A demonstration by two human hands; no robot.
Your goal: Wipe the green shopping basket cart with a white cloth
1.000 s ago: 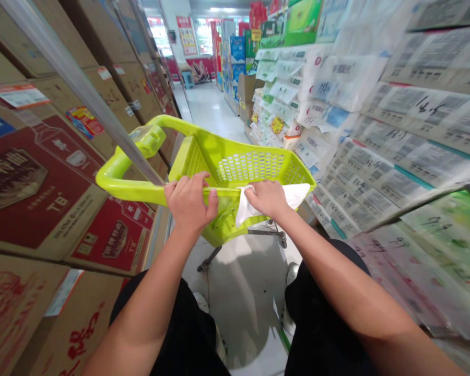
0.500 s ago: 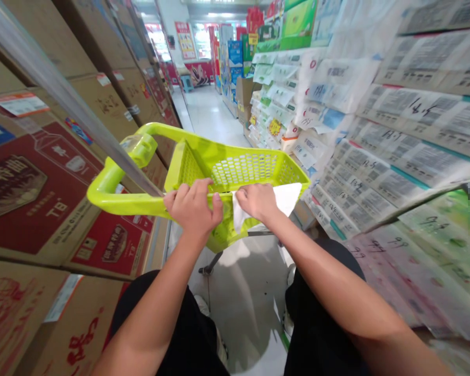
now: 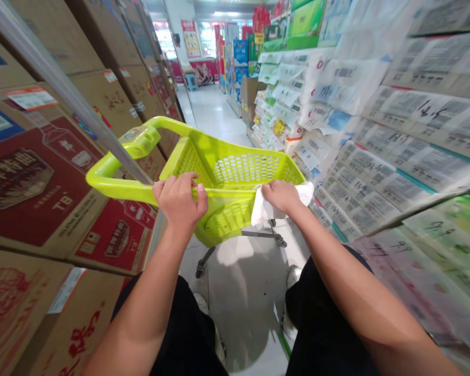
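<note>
A lime-green plastic shopping cart (image 3: 243, 151) stands sideways in front of me, its handle to the left. My left hand (image 3: 181, 198) is closed over the near rim, close to where the handle joins the basket. Farther right along the same rim, my right hand (image 3: 280, 196) presses a white cloth (image 3: 262, 211) against the edge, fingers bent over it. Part of the cloth hangs down the outside and a corner sticks out to the right. Perforated walls of the basket show, with nothing visible inside.
Stacked cartons (image 3: 27, 177) line the left side, with a metal pole (image 3: 70, 89) slanting before them. Plastic-wrapped paper packs (image 3: 407, 130) are piled along the right. The tiled aisle (image 3: 209, 109) runs ahead toward a blue stool (image 3: 191, 81). Dark cart wheels (image 3: 280, 240) rest on the floor.
My right hand has slid the cloth rightward along the rim toward the basket's far end. My left hand, still on the rim, has shifted slightly left and up in view.
</note>
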